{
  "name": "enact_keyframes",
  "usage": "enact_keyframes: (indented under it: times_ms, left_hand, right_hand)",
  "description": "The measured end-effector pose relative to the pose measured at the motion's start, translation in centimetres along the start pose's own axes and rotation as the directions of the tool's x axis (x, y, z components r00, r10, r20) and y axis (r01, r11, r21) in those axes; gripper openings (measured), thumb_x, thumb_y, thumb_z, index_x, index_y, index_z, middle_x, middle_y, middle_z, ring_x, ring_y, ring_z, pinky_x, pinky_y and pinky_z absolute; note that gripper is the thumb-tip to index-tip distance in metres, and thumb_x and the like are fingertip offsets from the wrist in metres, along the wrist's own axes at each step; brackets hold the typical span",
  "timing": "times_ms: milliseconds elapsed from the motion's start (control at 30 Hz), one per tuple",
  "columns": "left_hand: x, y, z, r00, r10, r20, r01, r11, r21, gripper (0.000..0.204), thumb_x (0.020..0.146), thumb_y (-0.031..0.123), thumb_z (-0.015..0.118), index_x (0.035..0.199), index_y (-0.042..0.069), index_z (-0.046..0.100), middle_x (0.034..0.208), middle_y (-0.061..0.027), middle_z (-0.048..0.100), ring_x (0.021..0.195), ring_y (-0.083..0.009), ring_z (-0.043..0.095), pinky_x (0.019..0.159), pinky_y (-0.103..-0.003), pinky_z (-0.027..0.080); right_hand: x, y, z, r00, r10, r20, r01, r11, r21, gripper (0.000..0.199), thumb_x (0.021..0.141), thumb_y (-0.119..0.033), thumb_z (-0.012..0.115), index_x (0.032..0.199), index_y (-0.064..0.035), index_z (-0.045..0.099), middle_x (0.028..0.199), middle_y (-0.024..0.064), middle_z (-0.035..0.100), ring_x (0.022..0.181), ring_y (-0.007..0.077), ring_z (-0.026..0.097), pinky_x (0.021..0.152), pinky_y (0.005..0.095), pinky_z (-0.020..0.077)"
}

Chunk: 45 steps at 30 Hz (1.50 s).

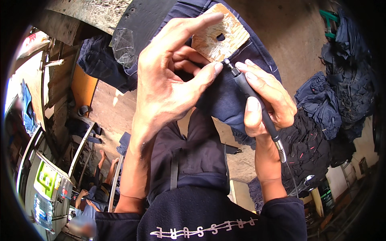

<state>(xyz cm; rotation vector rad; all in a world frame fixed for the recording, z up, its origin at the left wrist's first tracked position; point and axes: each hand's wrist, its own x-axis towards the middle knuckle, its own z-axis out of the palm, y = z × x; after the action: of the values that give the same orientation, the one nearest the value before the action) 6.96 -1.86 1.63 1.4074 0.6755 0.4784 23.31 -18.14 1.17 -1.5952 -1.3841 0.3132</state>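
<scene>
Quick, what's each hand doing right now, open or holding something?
Left hand: partly open, index finger reaching over the wooden square.
Right hand: closed, holding the black pen-shaped tool.

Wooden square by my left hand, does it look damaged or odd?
The wooden square at your left hand looks rough and flaky, with a dark hole near its middle; it looks ragged against the dark blue cloth. Whether that's damage, I can't tell.
</scene>
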Motion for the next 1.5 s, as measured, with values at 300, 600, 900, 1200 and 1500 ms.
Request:
enact_keyframes:
  times_ms: [300, 600, 900, 1200, 1500]
  left_hand:
    - [0.29, -0.42, -0.36, 0.999, 0.037, 0.029, -0.037, 0.999, -0.006, 0.069, 0.087, -0.007, 0.085, 0.152, 0.002, 0.063, 0.143, -0.0094, 0.065, 0.096, -0.0121, 0.075, 0.077, -0.022, 0.062]
    - [0.28, -0.29, -0.16, 0.998, 0.043, 0.034, -0.043, 0.999, 0.006, 0.069, 0.088, -0.005, 0.085, 0.153, 0.002, 0.062, 0.144, -0.0097, 0.065, 0.098, -0.0132, 0.075, 0.077, -0.023, 0.063]
    - [0.80, -0.48, 0.00, 0.997, 0.064, 0.031, -0.064, 0.998, 0.011, 0.070, 0.089, -0.004, 0.086, 0.154, 0.003, 0.061, 0.145, -0.0099, 0.065, 0.100, -0.0143, 0.075, 0.077, -0.023, 0.063]
    - [0.60, -0.35, 0.02, 0.998, 0.061, 0.025, -0.062, 0.998, 0.021, 0.070, 0.090, -0.003, 0.086, 0.155, 0.003, 0.060, 0.146, -0.0101, 0.064, 0.103, -0.0154, 0.075, 0.076, -0.024, 0.063]
    - [0.37, 0.03, -0.15, 1.000, 0.023, 0.017, -0.024, 0.998, 0.050, 0.070, 0.091, -0.001, 0.086, 0.156, 0.004, 0.060, 0.147, -0.0103, 0.064, 0.105, -0.0165, 0.075, 0.076, -0.025, 0.063]
  right_hand:
    - [-0.02, 0.02, 0.58, 1.000, -0.005, -0.014, 0.005, 1.000, -0.005, 0.036, 0.091, -0.007, 0.061, 0.118, 0.0132, 0.074, 0.109, 0.0327, 0.079, 0.107, 0.0448, 0.080, 0.103, 0.0539, 0.0622]
    - [-0.25, 0.05, 0.58, 1.000, -0.002, -0.023, 0.001, 1.000, -0.014, 0.038, 0.088, -0.005, 0.061, 0.119, 0.0133, 0.074, 0.109, 0.0320, 0.079, 0.108, 0.0441, 0.080, 0.105, 0.0543, 0.0617]
    - [-0.27, 0.00, 0.70, 1.000, -0.010, -0.009, 0.010, 1.000, 0.023, 0.037, 0.090, -0.005, 0.061, 0.120, 0.0129, 0.073, 0.109, 0.0329, 0.079, 0.109, 0.0437, 0.080, 0.106, 0.0560, 0.0607]
    - [-0.17, -0.09, 0.50, 0.999, -0.001, -0.033, 0.001, 1.000, -0.007, 0.037, 0.090, -0.006, 0.061, 0.119, 0.0132, 0.073, 0.108, 0.0324, 0.080, 0.107, 0.0441, 0.080, 0.104, 0.0534, 0.0617]
    - [-0.92, 0.51, 0.58, 0.997, 0.025, -0.073, -0.021, 0.998, 0.055, 0.036, 0.096, -0.009, 0.061, 0.124, 0.0136, 0.070, 0.113, 0.0331, 0.078, 0.109, 0.0425, 0.079, 0.105, 0.0525, 0.0614]
